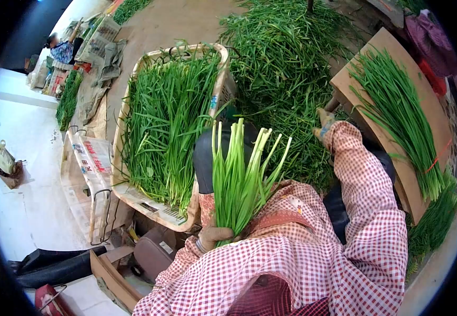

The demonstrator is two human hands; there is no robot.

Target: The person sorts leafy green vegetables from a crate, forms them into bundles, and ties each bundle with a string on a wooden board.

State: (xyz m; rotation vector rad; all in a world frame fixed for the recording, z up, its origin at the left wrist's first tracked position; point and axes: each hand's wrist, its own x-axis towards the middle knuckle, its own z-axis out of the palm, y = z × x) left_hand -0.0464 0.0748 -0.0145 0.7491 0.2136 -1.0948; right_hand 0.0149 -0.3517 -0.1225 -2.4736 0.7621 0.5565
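My left hand [214, 238], in a tan glove, is closed around a bunch of garlic chives [239, 189] in front of my lap. The pale cut ends point up and away from me, fanned apart. My right hand [325, 122], also gloved, is stretched out between the heap of loose green leaves [286, 68] and the edge of a brown board [363, 113]. Its fingers look apart, with nothing visible in them. On that board lies a larger bundle of chives [397, 116], with a red tie [439, 155] near its lower end.
A white plastic crate [157, 210] full of chives stands to my left, and another white crate [89, 205] is beside it. More greens [434, 224] lie below the board at right. A person [62, 51] is at the far left, near more crates and greens.
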